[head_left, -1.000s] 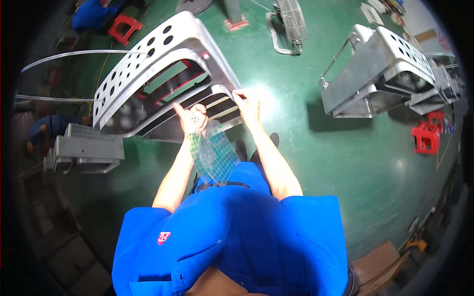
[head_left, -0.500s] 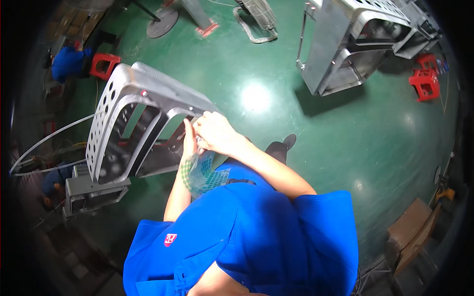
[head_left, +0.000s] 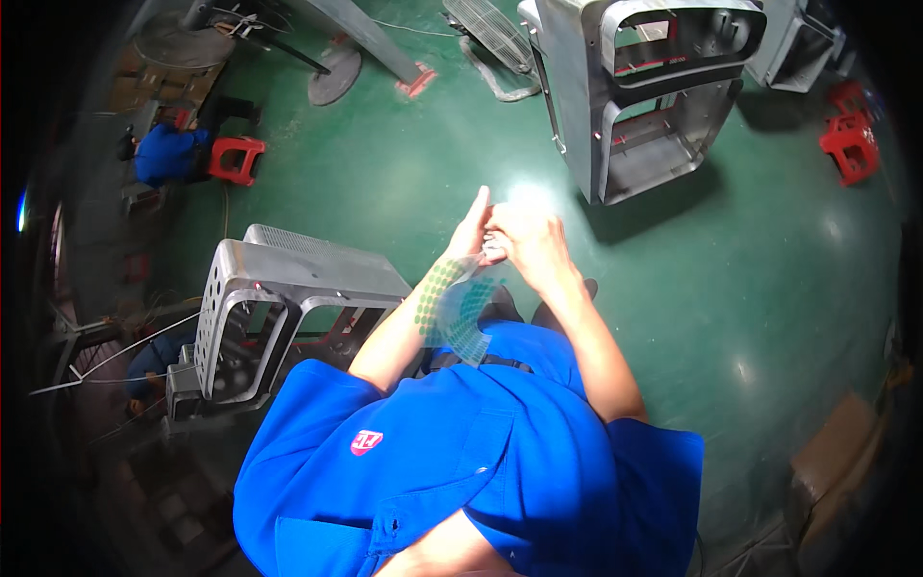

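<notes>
My left hand (head_left: 470, 234) is raised in front of my waist with its thumb pointing up. From it hangs a clear, curled sheet of round green stickers (head_left: 444, 306), its lower part bending down over my left forearm and shirt. My right hand (head_left: 538, 252) meets the left one, fingers curled in against it. Something small and pale shows between the two hands, too small to name. Left of my forearm stands a grey metal housing (head_left: 322, 276) with round holes and large rounded openings, apart from both hands.
A larger grey metal housing (head_left: 575, 106) stands ahead to the right, with another (head_left: 793, 53) behind it. A floor fan (head_left: 492, 37) and a post (head_left: 370, 34) are at the far side. Red stools (head_left: 236, 159) stand left and right. At far left sits a person in blue (head_left: 163, 154).
Both hands have come away from the left housing and moved right, the sticker sheet with them. The view has turned, so the left housing now appears lower.
</notes>
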### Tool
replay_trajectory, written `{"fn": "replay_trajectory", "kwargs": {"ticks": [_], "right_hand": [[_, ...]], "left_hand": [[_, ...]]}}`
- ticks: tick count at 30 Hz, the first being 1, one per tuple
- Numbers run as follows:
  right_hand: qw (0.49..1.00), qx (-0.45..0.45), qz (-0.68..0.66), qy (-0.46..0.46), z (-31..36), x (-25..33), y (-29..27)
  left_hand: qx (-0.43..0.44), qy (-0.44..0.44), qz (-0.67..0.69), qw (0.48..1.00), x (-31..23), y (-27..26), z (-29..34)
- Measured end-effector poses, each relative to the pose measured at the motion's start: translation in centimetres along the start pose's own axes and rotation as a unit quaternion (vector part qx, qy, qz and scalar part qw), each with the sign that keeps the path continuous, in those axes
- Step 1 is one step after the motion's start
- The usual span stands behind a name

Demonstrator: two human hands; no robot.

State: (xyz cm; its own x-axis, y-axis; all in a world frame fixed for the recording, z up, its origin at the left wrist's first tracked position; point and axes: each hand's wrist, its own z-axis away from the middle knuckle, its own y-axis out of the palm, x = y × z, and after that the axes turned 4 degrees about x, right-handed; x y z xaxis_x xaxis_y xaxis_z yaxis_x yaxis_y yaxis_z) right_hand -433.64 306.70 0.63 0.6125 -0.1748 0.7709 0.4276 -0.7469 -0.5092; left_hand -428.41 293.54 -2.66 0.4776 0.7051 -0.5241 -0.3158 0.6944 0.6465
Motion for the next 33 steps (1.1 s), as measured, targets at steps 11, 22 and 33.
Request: {"fn": "replay_trajectory", "kwargs": {"ticks": [11, 22, 33], "right_hand": [[0.991, -0.099, -0.037, 0.088, -0.4, -5.2, -8.8], [0.884, 0.031, -0.381, 0.267, -3.3, -5.3, -9.7], [0.941, -0.319, -0.089, 0.062, -8.7, -3.2, -8.4]], "left_hand": [[0.001, 0.078, -0.125, 0.989, 1.5, 7.1, -5.9], [0.086, 0.108, -0.27, 0.953, -4.0, 7.6, -4.5], [0.115, 0.163, -0.109, 0.974, -8.3, 6.7, -8.7]]}}
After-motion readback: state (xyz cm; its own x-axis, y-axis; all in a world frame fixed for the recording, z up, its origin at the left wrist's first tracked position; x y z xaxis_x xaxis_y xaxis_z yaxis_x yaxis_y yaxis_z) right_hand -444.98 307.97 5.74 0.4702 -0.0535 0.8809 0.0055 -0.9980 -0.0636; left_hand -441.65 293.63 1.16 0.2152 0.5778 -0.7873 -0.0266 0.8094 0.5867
